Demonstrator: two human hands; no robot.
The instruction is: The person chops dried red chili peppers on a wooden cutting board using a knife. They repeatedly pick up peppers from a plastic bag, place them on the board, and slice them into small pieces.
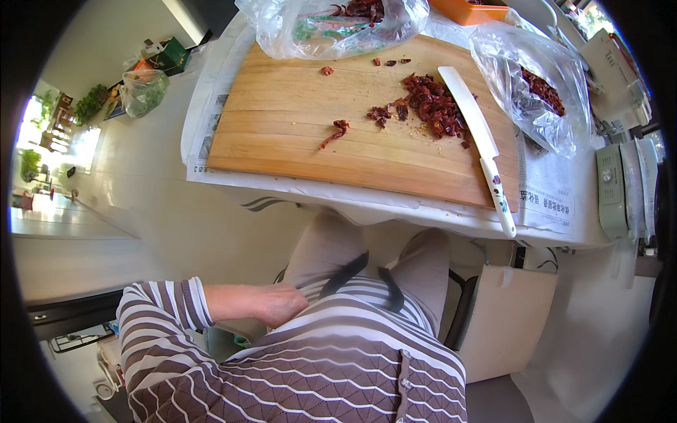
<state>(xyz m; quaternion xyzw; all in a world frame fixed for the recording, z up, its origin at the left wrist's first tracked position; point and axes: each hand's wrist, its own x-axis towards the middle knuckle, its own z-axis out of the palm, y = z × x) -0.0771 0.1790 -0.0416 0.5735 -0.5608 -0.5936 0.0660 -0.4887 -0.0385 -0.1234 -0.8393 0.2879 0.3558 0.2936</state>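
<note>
My left hand [283,304] rests against the side of my striped top at the waist, its fingers curled and mostly hidden. My right hand is out of view. Before me a wooden cutting board [264,121] lies on newspaper. A pile of chopped dried red chillies [435,108] sits on its right half. One longer piece of dried chilli [334,134] lies apart, nearer the front. Along the right side rests a kitchen knife [472,113] with a white blade. Its flower-patterned handle [497,195] reaches past the board's front edge.
A transparent plastic bag [296,31] of dried chillies overlaps the board's far edge. To the right is another plastic bag [571,90] with chopped chillies. An orange container [465,11] stands behind. A green-grey appliance [612,190] is at the right; a cardboard piece [508,322] stands below the table.
</note>
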